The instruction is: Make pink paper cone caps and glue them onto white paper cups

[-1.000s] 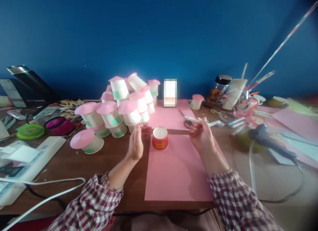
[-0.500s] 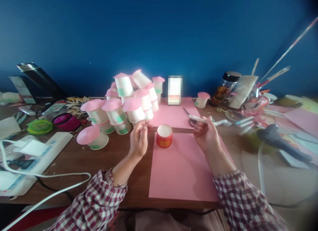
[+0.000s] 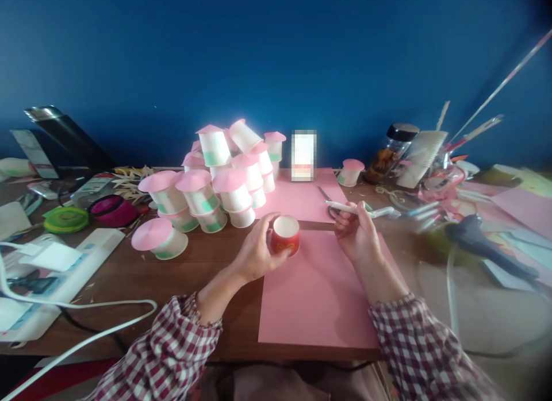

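A small red paper cup [image 3: 285,234] stands upside down at the far edge of a pink paper sheet [image 3: 317,292]. My left hand [image 3: 259,253] is wrapped round its left side, fingers curled on it. My right hand [image 3: 357,235] hovers just right of the cup and pinches a white pen [image 3: 357,208] that lies level, pointing left and right. A pile of white paper cups with pink cone tops [image 3: 215,177] is stacked behind the left hand.
Scissors [image 3: 328,201] lie on a second pink sheet [image 3: 302,197] behind the cup. A glue gun [image 3: 483,246] with its cord, a jar [image 3: 390,151] and craft clutter fill the right. A white power strip [image 3: 52,274], cable and tape rolls [image 3: 66,219] sit left.
My left hand, raised with fingers together beside the cup before, has dropped and closed round the red cup. The right hand with the pen has hardly moved.
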### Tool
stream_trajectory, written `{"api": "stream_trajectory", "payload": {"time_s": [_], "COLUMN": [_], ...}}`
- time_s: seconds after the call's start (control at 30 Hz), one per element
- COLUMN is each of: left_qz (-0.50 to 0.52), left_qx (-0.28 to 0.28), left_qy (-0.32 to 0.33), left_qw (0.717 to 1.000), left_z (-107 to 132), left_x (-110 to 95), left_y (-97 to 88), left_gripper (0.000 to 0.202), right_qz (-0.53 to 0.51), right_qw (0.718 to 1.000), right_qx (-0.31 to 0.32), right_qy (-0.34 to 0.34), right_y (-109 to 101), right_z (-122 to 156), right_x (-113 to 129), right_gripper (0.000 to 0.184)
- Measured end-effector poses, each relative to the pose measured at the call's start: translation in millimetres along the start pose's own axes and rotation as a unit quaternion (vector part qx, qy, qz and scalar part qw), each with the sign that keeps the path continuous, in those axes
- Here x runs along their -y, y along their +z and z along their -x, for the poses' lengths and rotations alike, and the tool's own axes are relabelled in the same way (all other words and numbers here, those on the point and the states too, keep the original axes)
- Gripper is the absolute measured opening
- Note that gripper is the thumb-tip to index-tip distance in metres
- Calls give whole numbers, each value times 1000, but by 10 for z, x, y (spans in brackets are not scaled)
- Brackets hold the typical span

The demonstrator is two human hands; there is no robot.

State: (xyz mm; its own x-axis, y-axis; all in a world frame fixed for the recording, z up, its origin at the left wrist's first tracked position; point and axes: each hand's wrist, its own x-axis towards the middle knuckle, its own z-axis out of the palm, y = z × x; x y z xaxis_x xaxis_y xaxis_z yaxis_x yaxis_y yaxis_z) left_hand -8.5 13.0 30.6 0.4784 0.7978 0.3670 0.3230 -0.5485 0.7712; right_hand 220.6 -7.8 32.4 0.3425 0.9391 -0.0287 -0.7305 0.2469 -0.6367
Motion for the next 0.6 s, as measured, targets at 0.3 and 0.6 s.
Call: {"api": "stream_trajectory", "payload": {"time_s": [0.3,0.6], "left_qz": [6,17], "left_qx": [-13,-17], "left_qy": [-10,3], "left_qw": [1000,1000], "left_z": [9,3], "left_x": [-19,-20], "left_y": [19,31], "left_gripper": [64,60], "right_qz": [-1,10], "right_qw": [1000,1000], "right_qx": [-12,-19], "right_qy": [9,9], "right_y": [22,50], "right_z": [16,32], "right_x": [4,3], "right_gripper": [24,25]}}
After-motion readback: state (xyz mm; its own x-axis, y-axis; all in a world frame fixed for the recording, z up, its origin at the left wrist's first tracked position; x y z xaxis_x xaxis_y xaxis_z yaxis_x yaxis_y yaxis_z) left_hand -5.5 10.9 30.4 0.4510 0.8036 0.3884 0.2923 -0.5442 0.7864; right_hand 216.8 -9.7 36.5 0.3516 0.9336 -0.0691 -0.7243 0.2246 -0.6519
